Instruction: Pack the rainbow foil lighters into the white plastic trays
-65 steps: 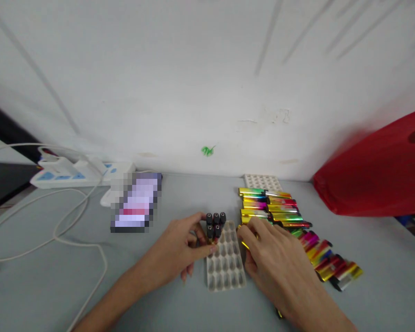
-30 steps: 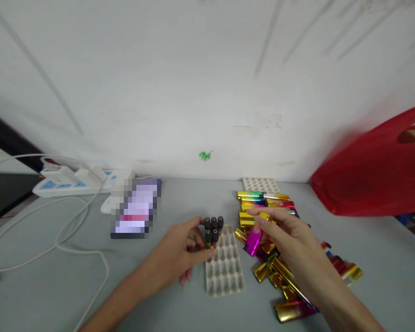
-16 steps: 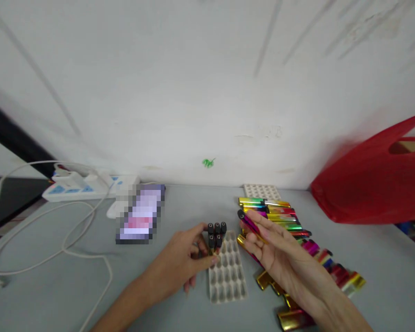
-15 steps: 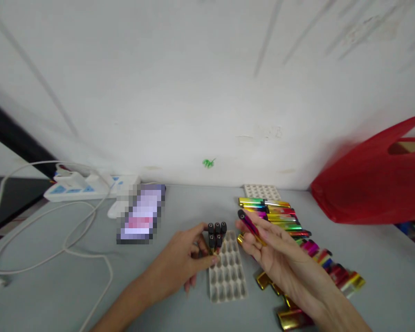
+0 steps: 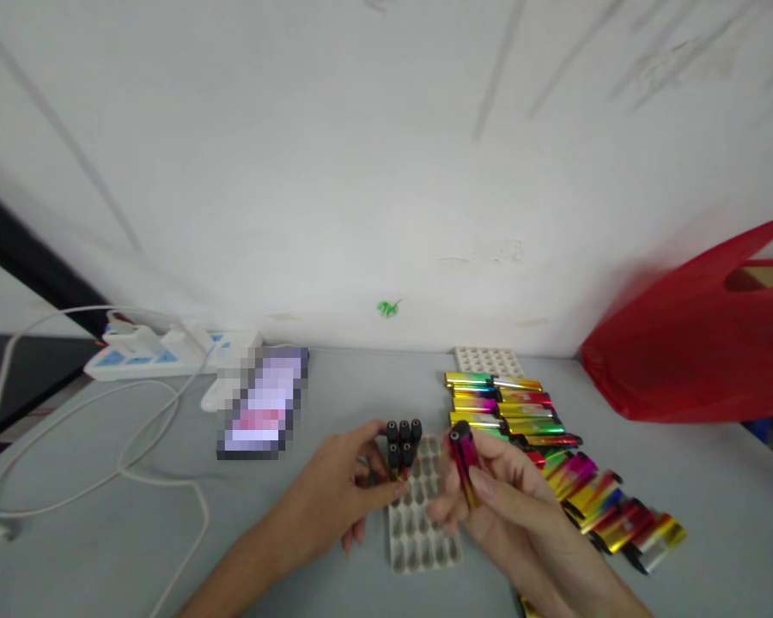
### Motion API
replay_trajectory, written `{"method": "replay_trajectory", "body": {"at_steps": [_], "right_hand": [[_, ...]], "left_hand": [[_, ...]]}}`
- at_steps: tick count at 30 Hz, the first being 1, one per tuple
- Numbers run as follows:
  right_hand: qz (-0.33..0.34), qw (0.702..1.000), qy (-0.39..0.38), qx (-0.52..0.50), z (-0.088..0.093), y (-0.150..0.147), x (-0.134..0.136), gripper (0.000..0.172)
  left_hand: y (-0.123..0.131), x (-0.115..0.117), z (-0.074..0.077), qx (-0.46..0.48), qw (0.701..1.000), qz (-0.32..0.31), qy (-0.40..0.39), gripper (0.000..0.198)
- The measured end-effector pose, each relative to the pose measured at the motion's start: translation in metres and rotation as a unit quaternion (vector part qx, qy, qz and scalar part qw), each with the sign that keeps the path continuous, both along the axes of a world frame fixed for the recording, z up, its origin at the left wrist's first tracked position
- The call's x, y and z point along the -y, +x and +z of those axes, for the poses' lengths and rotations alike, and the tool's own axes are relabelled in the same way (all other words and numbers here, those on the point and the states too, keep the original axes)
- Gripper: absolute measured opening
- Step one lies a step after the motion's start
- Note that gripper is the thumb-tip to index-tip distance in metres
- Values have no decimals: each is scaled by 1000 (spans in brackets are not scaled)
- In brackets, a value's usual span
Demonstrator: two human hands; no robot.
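Note:
At the far left corner of a pale grey tray [image 5: 425, 536] with rows of round-ended hollows, my left hand [image 5: 344, 481] closes around several upright lighters [image 5: 404, 442]. Their black tops point up; their lower ends are hidden by my fingers. My right hand [image 5: 508, 498] pinches one magenta and gold lighter [image 5: 465, 459] between thumb and fingers, tilted, black end up, over the tray's right edge. Beyond and to the right of this hand lie rows of shiny coloured lighters [image 5: 525, 410], some partly covered by my hand and forearm.
A second pale tray [image 5: 489, 359] lies against the wall. The red bag [image 5: 696, 352] stands at the right. On the left are a white power strip [image 5: 112, 365], a looping white cable [image 5: 161, 482] and a blurred-out phone [image 5: 267, 403].
My right hand has moved left and slightly nearer, bringing its lighter closer to the tray and turning it more upright. My left hand and its lighters stay nearly still.

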State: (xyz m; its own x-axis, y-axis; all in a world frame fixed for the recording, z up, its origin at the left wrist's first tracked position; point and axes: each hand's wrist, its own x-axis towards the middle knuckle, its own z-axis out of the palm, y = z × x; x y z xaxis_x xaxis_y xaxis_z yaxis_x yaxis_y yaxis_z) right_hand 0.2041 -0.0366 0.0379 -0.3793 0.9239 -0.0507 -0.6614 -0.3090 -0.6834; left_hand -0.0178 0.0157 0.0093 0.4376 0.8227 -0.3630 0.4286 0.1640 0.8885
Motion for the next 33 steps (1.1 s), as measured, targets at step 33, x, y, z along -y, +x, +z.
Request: {"method": "replay_trajectory", "body": {"at_steps": [33], "right_hand": [[43, 982, -182, 10, -21, -12, 5, 66]], "left_hand": [[-1, -1, -6, 17, 999, 16, -29, 79]]}}
